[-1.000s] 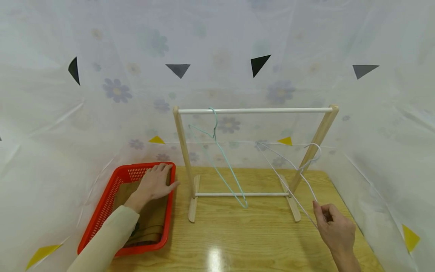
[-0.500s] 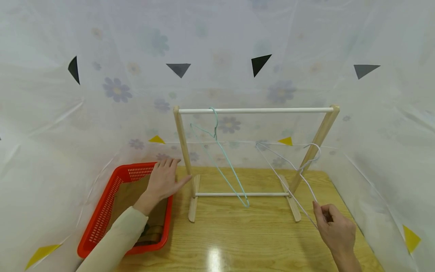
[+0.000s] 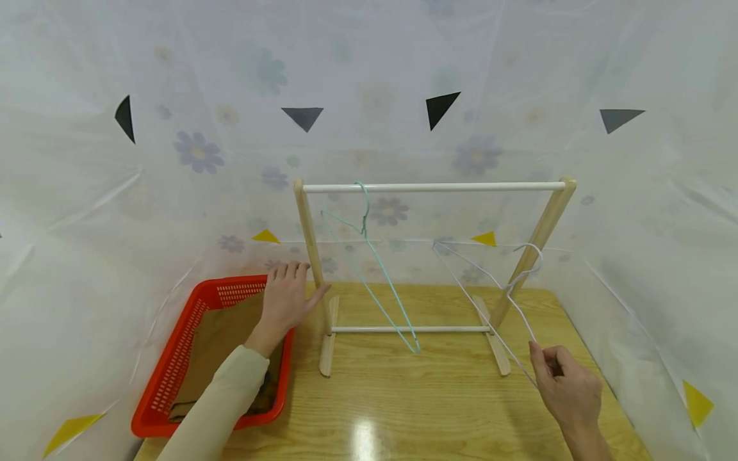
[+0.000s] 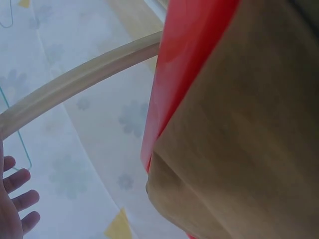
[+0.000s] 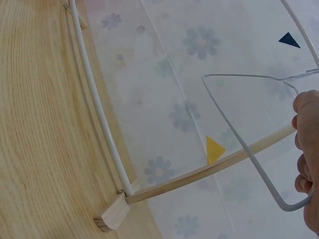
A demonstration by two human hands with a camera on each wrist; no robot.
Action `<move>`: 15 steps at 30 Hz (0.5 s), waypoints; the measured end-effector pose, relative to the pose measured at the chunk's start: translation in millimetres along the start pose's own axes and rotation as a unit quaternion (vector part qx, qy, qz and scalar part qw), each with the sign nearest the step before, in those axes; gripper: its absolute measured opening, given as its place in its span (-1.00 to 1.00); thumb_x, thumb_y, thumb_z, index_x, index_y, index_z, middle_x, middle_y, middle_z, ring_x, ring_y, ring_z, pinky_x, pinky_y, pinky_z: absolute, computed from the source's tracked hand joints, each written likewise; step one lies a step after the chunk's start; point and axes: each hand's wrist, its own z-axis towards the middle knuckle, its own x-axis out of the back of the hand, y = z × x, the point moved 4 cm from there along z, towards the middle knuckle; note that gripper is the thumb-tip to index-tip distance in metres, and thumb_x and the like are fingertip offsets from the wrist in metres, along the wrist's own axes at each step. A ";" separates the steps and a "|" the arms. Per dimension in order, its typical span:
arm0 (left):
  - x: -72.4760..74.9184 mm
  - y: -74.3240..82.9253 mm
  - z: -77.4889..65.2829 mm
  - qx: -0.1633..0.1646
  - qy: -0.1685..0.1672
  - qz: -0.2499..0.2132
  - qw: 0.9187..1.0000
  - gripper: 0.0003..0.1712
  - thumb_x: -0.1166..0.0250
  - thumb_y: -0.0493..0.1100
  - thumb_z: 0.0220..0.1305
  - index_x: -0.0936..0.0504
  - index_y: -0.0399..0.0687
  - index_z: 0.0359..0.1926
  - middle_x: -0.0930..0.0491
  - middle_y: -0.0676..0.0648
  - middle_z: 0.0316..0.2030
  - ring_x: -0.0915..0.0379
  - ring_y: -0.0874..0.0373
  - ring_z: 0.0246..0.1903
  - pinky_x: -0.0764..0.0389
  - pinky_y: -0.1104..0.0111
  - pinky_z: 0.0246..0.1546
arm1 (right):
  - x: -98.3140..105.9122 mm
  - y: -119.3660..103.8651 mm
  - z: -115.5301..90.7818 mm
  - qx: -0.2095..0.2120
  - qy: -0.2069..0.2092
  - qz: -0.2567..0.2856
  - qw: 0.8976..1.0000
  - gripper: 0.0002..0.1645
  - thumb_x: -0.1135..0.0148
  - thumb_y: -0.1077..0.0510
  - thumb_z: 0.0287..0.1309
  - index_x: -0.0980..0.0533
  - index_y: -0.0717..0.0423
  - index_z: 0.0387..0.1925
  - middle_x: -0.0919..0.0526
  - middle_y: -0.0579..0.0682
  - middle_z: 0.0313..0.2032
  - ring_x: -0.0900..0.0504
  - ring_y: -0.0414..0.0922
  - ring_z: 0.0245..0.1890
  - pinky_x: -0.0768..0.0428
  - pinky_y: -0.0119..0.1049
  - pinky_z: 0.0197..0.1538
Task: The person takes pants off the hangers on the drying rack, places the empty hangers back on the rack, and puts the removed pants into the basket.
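My left hand (image 3: 285, 298) is held over the right rim of a red plastic basket (image 3: 282, 384), fingers straight and thumb apart, holding nothing. It is close to the left post of a small wooden clothes rack (image 3: 311, 243); whether they touch I cannot tell. Folded brown cloth (image 3: 221, 346) lies in the basket and fills much of the left wrist view. On the right, my right hand (image 3: 571, 387) grips one end of a white wire hanger (image 5: 250, 155), its hook (image 3: 541, 256) up in front of the right post. The hanger carries nothing.
A turquoise hanger (image 3: 364, 224) hangs bare from the white top rail (image 3: 450, 187), towards its left end. The rack stands on a wooden table (image 3: 426, 403). White flowered sheeting (image 3: 369, 141) encloses the back and sides.
My left hand has moved right and slightly away from me, from over the cloth to the basket's right rim by the rack post. The right hand and white hanger have barely moved.
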 end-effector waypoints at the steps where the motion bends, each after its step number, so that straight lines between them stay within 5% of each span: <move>1: -1.1 1.0 0.4 -0.008 0.012 0.008 1.000 -0.06 0.14 0.52 0.52 -0.66 -0.29 0.00 -0.70 -0.30 -0.13 -0.63 -0.27 -0.11 -0.63 -0.10 0.03 | 0.3 -0.5 0.3 -0.001 -0.003 -0.001 1.000 -0.17 -0.10 -0.35 0.47 -0.57 0.23 -0.68 -0.52 -0.02 -0.84 -0.27 -0.61 -0.75 -0.25 -0.57 -0.74; 5: -2.8 5.5 2.2 -0.029 0.049 0.039 0.998 -0.03 0.20 0.51 0.54 -0.66 -0.32 -0.16 -0.68 -0.29 -0.23 -0.60 -0.26 -0.21 -0.61 -0.05 -0.09 | 1.0 -2.0 1.3 0.000 -0.014 -0.005 1.000 -0.19 -0.10 -0.32 0.48 -0.57 0.23 -0.66 -0.53 0.00 -0.83 -0.28 -0.60 -0.75 -0.26 -0.57 -0.74; 15: -4.9 9.8 8.2 -0.029 0.044 0.079 0.996 -0.39 -0.25 0.25 0.44 -0.58 -0.30 -0.30 -0.59 -0.25 -0.35 -0.49 -0.18 -0.30 -0.49 0.06 -0.21 | 1.4 -5.4 2.6 0.002 -0.007 -0.004 1.000 -0.19 -0.10 -0.33 0.48 -0.56 0.22 -0.67 -0.50 -0.05 -0.84 -0.22 -0.62 -0.74 -0.22 -0.54 -0.74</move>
